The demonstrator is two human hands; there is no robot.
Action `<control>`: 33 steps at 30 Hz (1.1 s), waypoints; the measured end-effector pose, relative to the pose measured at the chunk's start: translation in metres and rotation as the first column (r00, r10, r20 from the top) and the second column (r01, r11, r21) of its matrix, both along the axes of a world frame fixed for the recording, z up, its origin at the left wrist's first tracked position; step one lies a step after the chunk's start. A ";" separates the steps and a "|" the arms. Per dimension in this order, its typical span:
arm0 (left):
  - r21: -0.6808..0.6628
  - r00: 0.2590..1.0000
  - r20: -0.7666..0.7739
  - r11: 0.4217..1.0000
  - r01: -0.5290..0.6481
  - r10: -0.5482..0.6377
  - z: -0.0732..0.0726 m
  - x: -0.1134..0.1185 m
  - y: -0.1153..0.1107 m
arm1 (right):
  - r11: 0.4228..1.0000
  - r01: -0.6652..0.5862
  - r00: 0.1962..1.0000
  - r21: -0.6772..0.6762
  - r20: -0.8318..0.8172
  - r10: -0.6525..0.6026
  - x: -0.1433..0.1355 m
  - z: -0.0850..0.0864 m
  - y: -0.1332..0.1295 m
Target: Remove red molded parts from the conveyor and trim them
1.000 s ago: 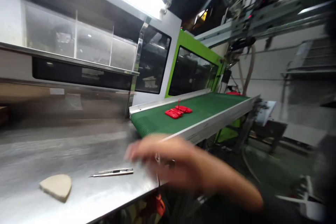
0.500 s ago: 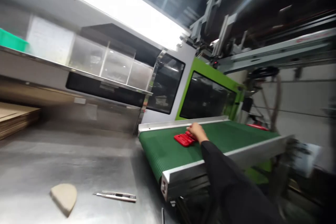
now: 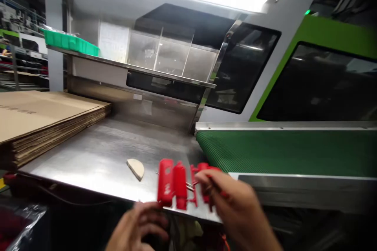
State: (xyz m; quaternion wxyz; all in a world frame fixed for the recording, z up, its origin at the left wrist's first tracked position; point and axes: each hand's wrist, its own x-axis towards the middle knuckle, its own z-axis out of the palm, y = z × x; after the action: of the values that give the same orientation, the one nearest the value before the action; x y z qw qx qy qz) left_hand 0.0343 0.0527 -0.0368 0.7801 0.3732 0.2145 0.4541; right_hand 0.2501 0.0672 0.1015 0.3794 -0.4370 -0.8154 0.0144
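A red moulded plastic part (image 3: 173, 182), made of several joined pieces, hangs over the front edge of the steel table (image 3: 97, 157). My right hand (image 3: 232, 204) grips its right side. My left hand (image 3: 138, 229) is just below the part's left end, fingers curled, touching or close to its lower edge; blur hides whether it grips. The green conveyor belt (image 3: 288, 151) to the right carries nothing in view.
A pale wedge-shaped piece (image 3: 136, 167) lies on the steel table. A stack of flat cardboard (image 3: 44, 119) fills the left. A green bin (image 3: 69, 42) sits on the shelf above. A green-and-grey machine with dark windows (image 3: 312, 82) stands behind the belt.
My right hand took the red part off the belt and carried it back over the table's front edge. My left hand came into view. The view swung left.
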 end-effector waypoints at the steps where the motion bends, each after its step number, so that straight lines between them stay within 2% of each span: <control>1: -0.053 0.997 0.068 0.998 -0.036 0.040 0.006 -0.009 -0.004 | 0.995 -0.083 0.996 -0.058 -0.014 0.083 -0.020 -0.020 -0.006; 3: -0.187 0.985 0.126 0.978 -0.094 0.119 0.019 -0.027 -0.016 | 0.974 -0.187 0.982 -0.130 -0.035 0.184 -0.053 -0.050 -0.015; 4: -0.244 0.981 0.102 0.960 -0.136 0.165 0.024 -0.035 -0.024 | 0.963 -0.222 0.975 -0.151 -0.049 0.216 -0.065 -0.060 -0.018; 6: -0.294 0.965 -0.012 0.921 -0.254 0.263 0.029 -0.047 -0.038 | 0.939 -0.290 0.957 -0.184 -0.084 0.279 -0.079 -0.070 -0.022; 9: -0.261 0.916 -0.136 0.878 -0.401 0.378 0.026 -0.058 -0.052 | 0.881 -0.392 0.920 -0.266 -0.125 0.372 -0.072 -0.073 -0.023; 11: -0.233 0.910 -0.162 0.882 -0.410 0.381 0.021 -0.064 -0.056 | 0.893 -0.325 0.934 -0.311 -0.251 0.253 -0.056 -0.079 -0.022; 12: -0.224 0.914 -0.168 0.889 -0.399 0.368 0.018 -0.067 -0.057 | 0.899 -0.266 0.922 -0.347 -0.365 0.132 -0.047 -0.084 -0.023; 13: -0.221 0.923 -0.173 0.899 -0.378 0.345 0.016 -0.069 -0.057 | 0.884 -0.229 0.874 -0.408 -0.486 0.002 -0.039 -0.090 -0.024; 14: -0.224 0.932 -0.176 0.909 -0.351 0.317 0.015 -0.072 -0.057 | 0.834 -0.256 0.798 -0.489 -0.594 -0.104 -0.033 -0.097 -0.026; 15: -0.224 0.939 -0.182 0.917 -0.330 0.293 0.013 -0.073 -0.056 | 0.741 -0.360 0.714 -0.567 -0.678 -0.172 -0.029 -0.103 -0.030; 16: -0.222 0.943 -0.190 0.924 -0.313 0.274 0.013 -0.074 -0.056 | 0.610 -0.508 0.640 -0.608 -0.740 -0.204 -0.028 -0.108 -0.034; 18: -0.230 0.955 -0.205 0.938 -0.260 0.215 0.012 -0.073 -0.054 | 0.347 -0.746 0.531 -0.568 -0.822 -0.204 -0.031 -0.115 -0.044; 19: -0.231 0.961 -0.203 0.945 -0.232 0.187 0.012 -0.072 -0.054 | 0.271 -0.804 0.492 -0.529 -0.848 -0.195 -0.034 -0.117 -0.048; 20: -0.231 0.966 -0.194 0.950 -0.212 0.169 0.011 -0.070 -0.053 | 0.241 -0.831 0.467 -0.502 -0.864 -0.188 -0.037 -0.118 -0.051; 25: -0.287 0.965 -0.074 0.921 -0.263 0.252 0.004 -0.066 -0.056 | 0.272 -0.828 0.444 -0.491 -0.869 -0.218 -0.043 -0.118 -0.055; 30: -0.316 0.984 0.077 0.940 -0.130 0.162 -0.007 -0.070 -0.058 | 0.245 -0.829 0.452 -0.503 -0.860 -0.236 -0.043 -0.122 -0.055; 33: -0.299 0.974 0.132 0.945 -0.136 0.182 -0.009 -0.073 -0.058 | 0.231 -0.831 0.456 -0.506 -0.858 -0.238 -0.044 -0.123 -0.055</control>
State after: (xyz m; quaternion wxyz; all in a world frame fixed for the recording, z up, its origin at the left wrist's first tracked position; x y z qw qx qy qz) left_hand -0.0390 -0.0049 -0.0459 0.8013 0.1999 0.2452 0.5078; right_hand 0.2066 0.0123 -0.0217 0.3650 -0.2954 -0.4327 0.7696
